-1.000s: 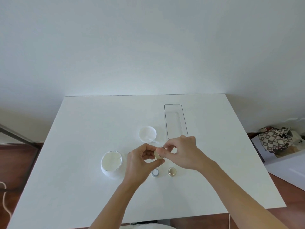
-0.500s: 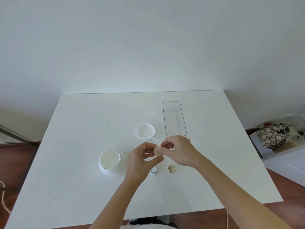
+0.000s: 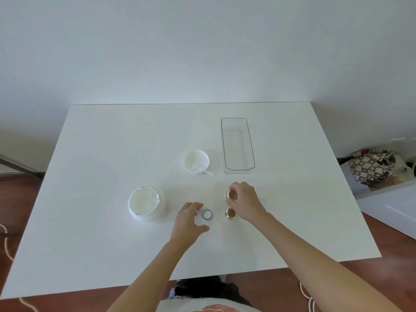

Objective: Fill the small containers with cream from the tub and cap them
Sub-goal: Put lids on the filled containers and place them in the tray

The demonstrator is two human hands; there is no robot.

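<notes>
The white tub [image 3: 146, 205] of cream stands open at the front left of the white table [image 3: 112, 140]. My right hand [image 3: 244, 200] pinches a small gold-capped container [image 3: 231, 195] that rests on or just above the table. A second gold-capped container [image 3: 230, 214] stands just in front of it. A small silver-rimmed container [image 3: 207, 214] without a cap sits to their left. My left hand [image 3: 188, 222] hovers beside it with fingers spread, holding nothing.
The tub's white lid [image 3: 196, 161] lies upturned behind the containers with a small white spatula [image 3: 203, 171] resting in it. A clear rectangular tray [image 3: 236, 145] stands at the back right. A patterned bag [image 3: 371, 168] lies on the floor at the right.
Both hands were together twisting a gold cap on a small container. They have parted: the right hand carried the capped container down to the table, the left hand opened and moved toward the silver-rimmed container.
</notes>
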